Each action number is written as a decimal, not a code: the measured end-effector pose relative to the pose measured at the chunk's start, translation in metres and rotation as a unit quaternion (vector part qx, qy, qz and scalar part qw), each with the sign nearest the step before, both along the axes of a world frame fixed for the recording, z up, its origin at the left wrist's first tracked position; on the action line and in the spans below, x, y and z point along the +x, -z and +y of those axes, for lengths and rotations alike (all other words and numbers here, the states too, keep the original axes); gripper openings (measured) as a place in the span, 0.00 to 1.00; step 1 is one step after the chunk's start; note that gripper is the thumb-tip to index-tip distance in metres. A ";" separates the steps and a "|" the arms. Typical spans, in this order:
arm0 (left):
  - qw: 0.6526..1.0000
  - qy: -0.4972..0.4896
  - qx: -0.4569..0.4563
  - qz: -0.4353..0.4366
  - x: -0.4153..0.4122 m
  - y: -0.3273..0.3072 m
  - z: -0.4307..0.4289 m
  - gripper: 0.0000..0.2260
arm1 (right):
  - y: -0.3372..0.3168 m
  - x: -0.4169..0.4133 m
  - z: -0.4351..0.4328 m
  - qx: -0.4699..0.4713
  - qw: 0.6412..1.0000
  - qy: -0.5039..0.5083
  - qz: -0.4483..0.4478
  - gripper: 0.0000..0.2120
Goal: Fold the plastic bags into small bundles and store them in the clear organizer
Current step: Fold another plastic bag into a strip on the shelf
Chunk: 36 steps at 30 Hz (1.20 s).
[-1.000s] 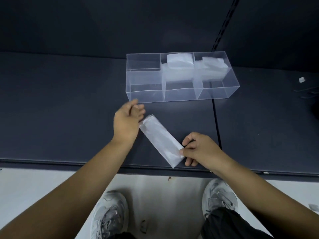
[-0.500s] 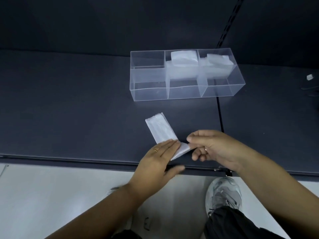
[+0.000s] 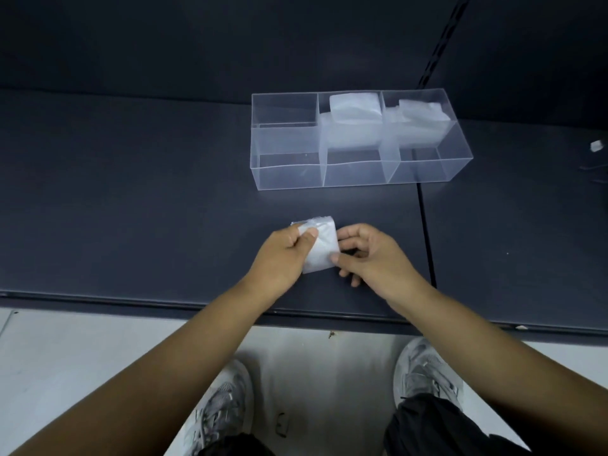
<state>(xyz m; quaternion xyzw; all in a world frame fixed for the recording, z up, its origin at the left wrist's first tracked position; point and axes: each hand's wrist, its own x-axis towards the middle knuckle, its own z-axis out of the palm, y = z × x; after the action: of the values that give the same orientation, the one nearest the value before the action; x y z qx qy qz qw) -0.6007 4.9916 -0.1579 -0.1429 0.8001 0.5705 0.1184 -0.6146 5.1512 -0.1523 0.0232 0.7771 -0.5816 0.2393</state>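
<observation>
Both hands grip it: left hand (image 3: 283, 255) and right hand (image 3: 371, 258) pinch a small, squarish, cloudy-white folded bag (image 3: 320, 246).

Folded white bag bundle (image 3: 320, 246), clear organizer (image 3: 289, 172) beyond

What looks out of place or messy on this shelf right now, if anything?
Little stands out. A small pale scrap lies loose at the shelf's far right, away from the clear organizer. The bundle in the right compartment sits tilted. Both hands hold the folded bag neatly.
</observation>
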 end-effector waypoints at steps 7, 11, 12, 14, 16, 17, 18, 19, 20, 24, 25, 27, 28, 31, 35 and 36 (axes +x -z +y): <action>0.998 -0.034 0.041 -0.018 -0.014 0.007 -0.002 0.12 | 0.009 -0.001 -0.014 0.101 0.993 0.054 0.033 0.06; 0.996 -0.083 -0.001 0.026 -0.021 0.009 -0.007 0.14 | 0.010 -0.005 -0.015 0.116 0.991 0.066 0.020 0.07; 0.992 -0.097 -0.056 0.065 -0.019 0.008 -0.011 0.15 | 0.010 -0.006 -0.015 0.117 0.991 0.068 0.016 0.08; 0.952 -0.073 -0.222 0.195 -0.011 0.008 -0.017 0.13 | 0.012 -0.007 -0.016 0.122 0.990 0.068 0.015 0.08; 0.893 0.022 -0.326 0.308 0.001 0.012 -0.016 0.11 | 0.013 -0.009 -0.017 0.129 0.989 0.066 0.019 0.08; 0.870 0.083 -0.356 0.332 0.006 0.017 -0.015 0.13 | 0.014 -0.009 -0.018 0.131 0.989 0.065 0.020 0.08; 0.855 0.137 -0.377 0.329 0.011 0.022 -0.013 0.14 | 0.014 -0.010 -0.018 0.133 0.989 0.064 0.021 0.08; 0.851 0.179 -0.392 0.301 0.014 0.026 -0.011 0.16 | 0.014 -0.010 -0.019 0.136 0.989 0.061 0.023 0.08; 0.851 0.205 -0.406 0.263 0.017 0.030 -0.011 0.18 | 0.013 -0.010 -0.019 0.139 0.988 0.057 0.026 0.08; 0.852 0.211 -0.450 0.165 0.018 0.039 -0.017 0.28 | 0.010 -0.009 -0.016 0.156 0.986 0.037 0.037 0.07; 0.848 0.214 -0.459 0.156 0.018 0.040 -0.017 0.30 | 0.008 -0.009 -0.015 0.168 0.984 0.033 0.047 0.07; 0.841 0.218 -0.474 0.142 0.019 0.039 -0.015 0.33 | 0.005 -0.006 -0.013 0.222 0.971 0.019 0.085 0.05; 0.839 0.217 -0.481 0.137 0.020 0.039 -0.014 0.34 | 0.004 -0.004 -0.014 0.252 0.962 0.009 0.101 0.05; 0.848 0.194 -0.478 0.122 0.023 0.039 -0.010 0.35 | 0.003 0.004 -0.021 0.294 0.948 -0.025 0.123 0.09; 0.877 0.157 -0.438 0.119 0.033 0.034 0.002 0.39 | 0.000 0.004 -0.029 0.264 0.956 -0.013 0.127 0.05; 0.894 0.146 -0.405 0.127 0.036 0.032 0.003 0.40 | -0.001 0.003 -0.029 0.241 0.963 -0.006 0.120 0.05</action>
<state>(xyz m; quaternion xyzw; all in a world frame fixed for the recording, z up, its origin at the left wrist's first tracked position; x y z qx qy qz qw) -0.5647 4.9951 -0.1901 0.0133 0.9819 0.1867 0.0295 -0.6120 5.1227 -0.1512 0.0054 0.9175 -0.3741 0.1349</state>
